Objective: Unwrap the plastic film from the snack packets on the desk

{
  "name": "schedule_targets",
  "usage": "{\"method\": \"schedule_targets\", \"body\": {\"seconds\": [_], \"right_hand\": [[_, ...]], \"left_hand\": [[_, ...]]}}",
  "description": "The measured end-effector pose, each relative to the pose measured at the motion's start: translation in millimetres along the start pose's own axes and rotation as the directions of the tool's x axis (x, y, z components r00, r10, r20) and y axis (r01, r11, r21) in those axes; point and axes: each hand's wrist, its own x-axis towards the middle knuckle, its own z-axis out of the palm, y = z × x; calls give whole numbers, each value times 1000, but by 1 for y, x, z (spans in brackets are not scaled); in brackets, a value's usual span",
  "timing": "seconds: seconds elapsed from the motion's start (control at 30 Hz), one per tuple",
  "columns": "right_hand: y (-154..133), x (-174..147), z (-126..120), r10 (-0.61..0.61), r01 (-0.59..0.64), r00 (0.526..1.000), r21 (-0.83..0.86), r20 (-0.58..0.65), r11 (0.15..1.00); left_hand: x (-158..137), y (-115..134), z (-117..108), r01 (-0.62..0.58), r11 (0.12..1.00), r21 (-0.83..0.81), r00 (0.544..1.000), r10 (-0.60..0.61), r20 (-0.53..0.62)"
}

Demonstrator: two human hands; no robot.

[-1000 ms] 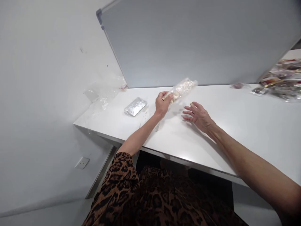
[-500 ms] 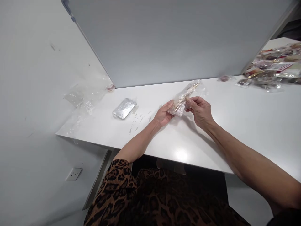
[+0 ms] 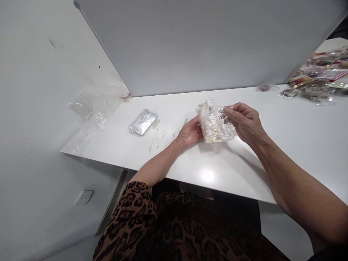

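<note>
Between my hands, above the white table [image 3: 176, 163], is a crinkled clear plastic wrapper [image 3: 213, 123] with a gold-coloured strip along its lower edge. What lies inside the wrapper is hard to make out through the glare. My left hand [image 3: 191, 132] is closed on the wrapper's left side, thumb in front and fingers partly behind it. My right hand [image 3: 244, 121] pinches the upper right edge of the film between thumb and fingertips. To the left lies a silver packet [image 3: 143, 122] in clear film, flat on the table and apart from both hands.
Crumpled clear plastic bags [image 3: 92, 108] lie at the table's left end by the wall. A grey partition [image 3: 201, 47] rises along the back edge. A small reddish packet [image 3: 264, 88] and a pile of wrapped packets [image 3: 320, 78] sit at the back right.
The wrapper has been turned and spread, so its broad side now faces me with the gold edge low. My right hand has moved a little right, pulling the film outward.
</note>
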Motion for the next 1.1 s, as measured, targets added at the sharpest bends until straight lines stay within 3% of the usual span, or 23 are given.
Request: {"method": "schedule_targets", "body": {"seconds": [0.2, 0.37, 0.5, 0.73, 0.83, 0.97, 1.1], "right_hand": [[9, 6, -2, -21, 20, 991, -12, -135, 1000], [14, 6, -2, -16, 25, 988, 57, -153, 998], [13, 10, -3, -1, 34, 956, 109, -294, 993], [2, 18, -8, 112, -22, 906, 217, -409, 976], [-7, 17, -12, 103, -3, 918, 254, -383, 967], [-17, 16, -18, 76, 16, 970, 369, -232, 929], [-22, 14, -19, 131, -31, 972, 444, -195, 895]], "left_hand": [[-4, -2, 4, -56, 997, -46, 998, 55, -33], [-5, -1, 6, 35, 999, -10, 999, -35, -33], [-10, -1, 10, 43, 999, -23, 996, -44, -77], [-9, -4, 9, 71, 995, 69, 997, -71, -4], [-7, -3, 9, 36, 987, 155, 999, -38, 10], [-5, -2, 10, -26, 968, 248, 999, 18, 35], [-3, -3, 6, -101, 948, 302, 995, 102, 13]]}}
